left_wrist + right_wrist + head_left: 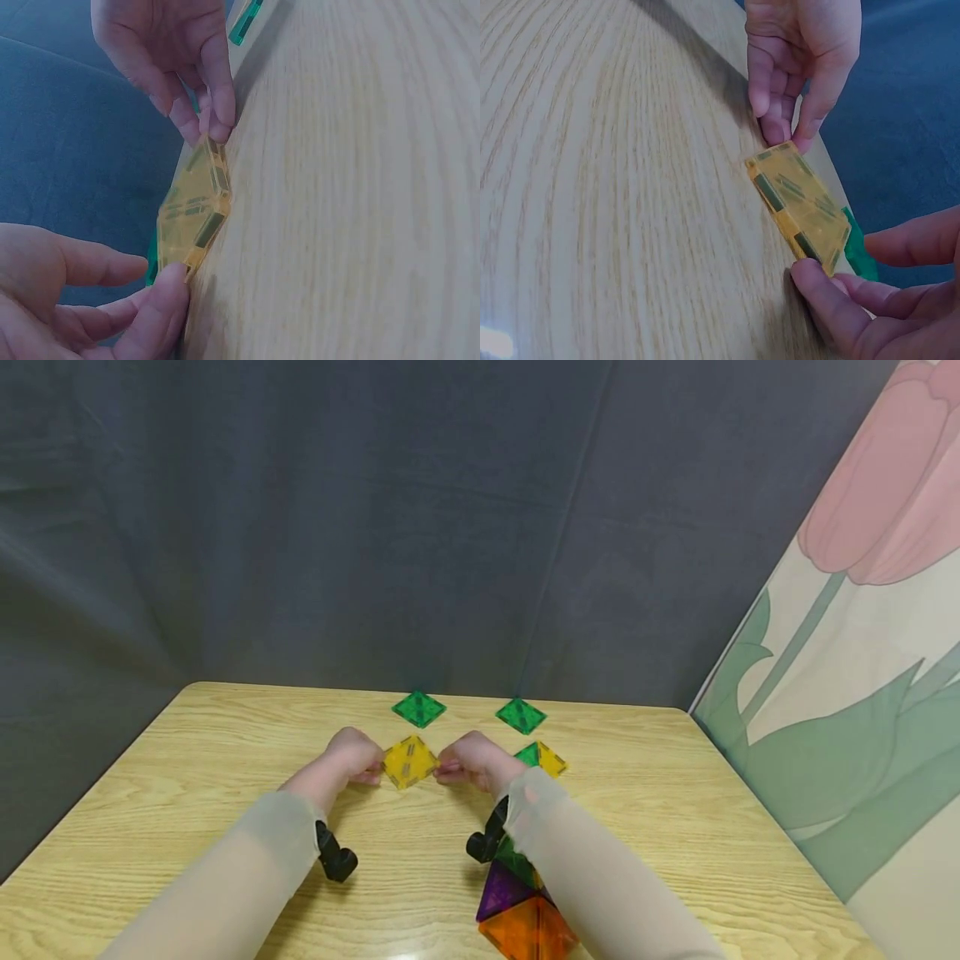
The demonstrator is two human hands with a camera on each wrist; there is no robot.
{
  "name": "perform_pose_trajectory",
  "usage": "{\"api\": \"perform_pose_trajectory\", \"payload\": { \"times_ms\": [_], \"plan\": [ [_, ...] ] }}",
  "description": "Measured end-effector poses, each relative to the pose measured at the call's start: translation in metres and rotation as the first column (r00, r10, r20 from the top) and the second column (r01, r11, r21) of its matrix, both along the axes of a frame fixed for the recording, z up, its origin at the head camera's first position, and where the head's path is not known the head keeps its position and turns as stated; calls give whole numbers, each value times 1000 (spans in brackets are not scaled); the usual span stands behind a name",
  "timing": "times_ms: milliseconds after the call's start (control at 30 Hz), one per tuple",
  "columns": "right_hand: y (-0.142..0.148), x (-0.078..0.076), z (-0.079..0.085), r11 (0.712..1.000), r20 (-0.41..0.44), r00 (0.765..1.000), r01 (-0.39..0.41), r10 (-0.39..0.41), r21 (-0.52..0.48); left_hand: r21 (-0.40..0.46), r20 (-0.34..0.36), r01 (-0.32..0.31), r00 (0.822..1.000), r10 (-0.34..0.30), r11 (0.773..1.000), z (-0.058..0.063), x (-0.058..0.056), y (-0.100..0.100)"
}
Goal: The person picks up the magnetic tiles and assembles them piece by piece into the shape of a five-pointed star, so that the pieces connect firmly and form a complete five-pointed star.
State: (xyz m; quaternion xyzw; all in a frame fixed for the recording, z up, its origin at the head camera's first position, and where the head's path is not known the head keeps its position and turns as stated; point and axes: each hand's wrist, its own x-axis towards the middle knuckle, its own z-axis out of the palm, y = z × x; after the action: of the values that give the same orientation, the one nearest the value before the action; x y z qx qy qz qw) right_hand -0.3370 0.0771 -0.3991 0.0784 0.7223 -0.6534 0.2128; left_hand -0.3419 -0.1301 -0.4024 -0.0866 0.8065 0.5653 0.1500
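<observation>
Two yellow translucent triangular magnetic tiles [409,762] lie edge to edge as a diamond, low over the wooden table. At the diamond's left corner, my left hand [352,755] pinches the tiles between thumb and finger. The opposite corner is pinched by my right hand [477,758]. In the left wrist view the yellow tiles [191,202] stretch between both hands, close to the tabletop; whether they touch it I cannot tell. The right wrist view shows the same yellow diamond [799,199], with part of a green tile [860,251] behind it.
Behind the hands lie two green diamonds of tiles, one at left [418,708] and one at right [521,716]. A green-and-yellow pair [552,758] sits past my right wrist. Purple [501,892] and orange tiles [517,928] are partly hidden under my right forearm. A dark curtain [375,527] hangs behind the table.
</observation>
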Motion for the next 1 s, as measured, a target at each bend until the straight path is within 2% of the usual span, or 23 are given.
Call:
{"api": "perform_pose_trajectory", "payload": {
  "times_ms": [233, 367, 567, 767, 1000],
  "plan": [
    [1, 0, -1, 999, 29, 999, -39, 39, 10, 19, -8, -45, 999, 45, 999, -7, 0, -1],
    [2, 2, -1, 999, 25, 999, -37, 37, 13, 51, -4, -18, 1000, 18, 999, -10, 4, -1],
    [7, 4, 3, 999, 1, 1000, -15, 15, 40, 149, -15, 16, 1000, -14, 989, -10, 15, -3],
    [24, 15, 16, 998, -42, 999, -21, 23, 51, 225, -45, 53, 998, -44, 973, 4, 35, -2],
    [48, 44, 34, 991, -125, 987, -88, 100, 97, 299, -78, 108, 993, -89, 948, 19, 68, 7]
  ]
}}
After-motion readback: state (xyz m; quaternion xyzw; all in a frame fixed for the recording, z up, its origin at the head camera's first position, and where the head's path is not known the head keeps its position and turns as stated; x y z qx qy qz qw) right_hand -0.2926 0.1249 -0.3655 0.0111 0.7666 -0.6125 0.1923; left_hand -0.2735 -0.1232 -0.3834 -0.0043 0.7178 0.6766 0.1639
